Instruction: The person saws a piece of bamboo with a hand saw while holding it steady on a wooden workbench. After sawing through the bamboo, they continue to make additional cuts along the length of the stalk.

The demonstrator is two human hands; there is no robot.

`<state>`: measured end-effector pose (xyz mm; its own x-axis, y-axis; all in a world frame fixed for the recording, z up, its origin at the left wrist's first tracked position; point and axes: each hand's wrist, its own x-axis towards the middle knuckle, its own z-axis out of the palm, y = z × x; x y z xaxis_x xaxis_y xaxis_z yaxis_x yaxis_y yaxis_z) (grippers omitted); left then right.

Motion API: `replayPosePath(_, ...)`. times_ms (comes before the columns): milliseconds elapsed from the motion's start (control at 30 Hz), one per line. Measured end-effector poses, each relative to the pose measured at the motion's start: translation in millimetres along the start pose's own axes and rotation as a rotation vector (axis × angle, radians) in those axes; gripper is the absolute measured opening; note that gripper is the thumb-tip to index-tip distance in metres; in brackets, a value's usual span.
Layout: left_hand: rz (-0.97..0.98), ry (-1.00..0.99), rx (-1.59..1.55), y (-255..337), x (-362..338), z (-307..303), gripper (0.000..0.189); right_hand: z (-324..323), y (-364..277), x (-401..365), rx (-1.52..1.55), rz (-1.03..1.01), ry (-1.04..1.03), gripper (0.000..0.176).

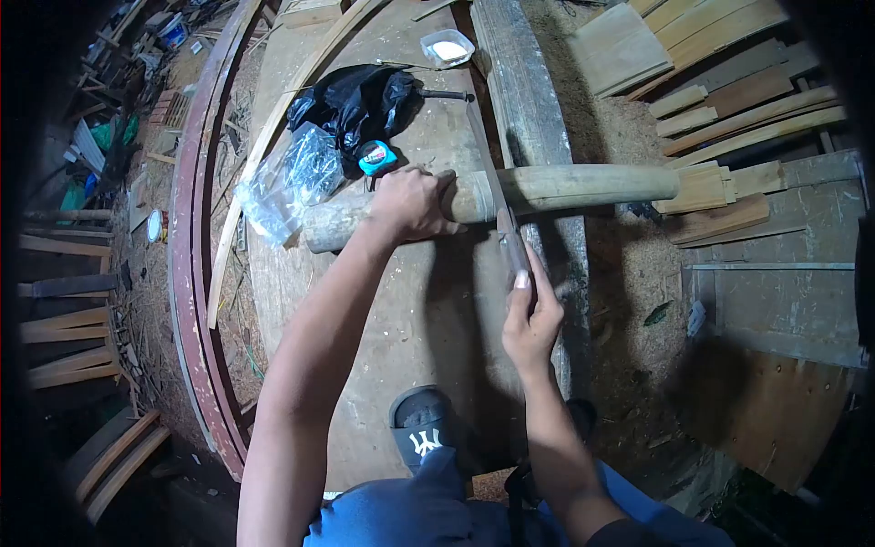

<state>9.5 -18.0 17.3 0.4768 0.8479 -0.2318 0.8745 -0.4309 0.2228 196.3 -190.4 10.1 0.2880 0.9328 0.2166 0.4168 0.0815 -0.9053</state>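
A thick pale bamboo pole [592, 185] lies across the wooden bench, its right end jutting out past the bench's edge. My left hand [408, 206] is wrapped over the pole left of its middle and presses on it. In my right hand [532, 321] is the near end of a saw [488, 162]; its long narrow blade crosses the pole just right of my left hand and points away from me. Beyond my left hand lie a turquoise tape measure [376, 159], a black plastic bag [357, 108] and a crumpled clear plastic bag [305, 173].
A clear plastic tub [447, 48] with something white inside stands at the bench's far end. Long curved wood strips [239, 196] run along the left. Boards [720, 128] lie stacked at right over a sawdust-covered floor. My sandalled foot [421, 421] rests on the bench.
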Motion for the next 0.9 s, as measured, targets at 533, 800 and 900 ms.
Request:
replayPosePath(533, 0.008, 0.104, 0.029, 10, -19, 32, 0.088, -20, -5, -18, -0.014, 0.106, -0.065, 0.041)
replayPosePath(800, -0.048, 0.069, -0.011, -3, -23, 11, 0.081, 4, -4, -10, -0.006, -0.001, -0.037, 0.041)
replayPosePath(900, -0.173, 0.325, 0.018, -3, -21, 20, 0.073, 14, -5, -3, 0.007, 0.049, -0.014, 0.041)
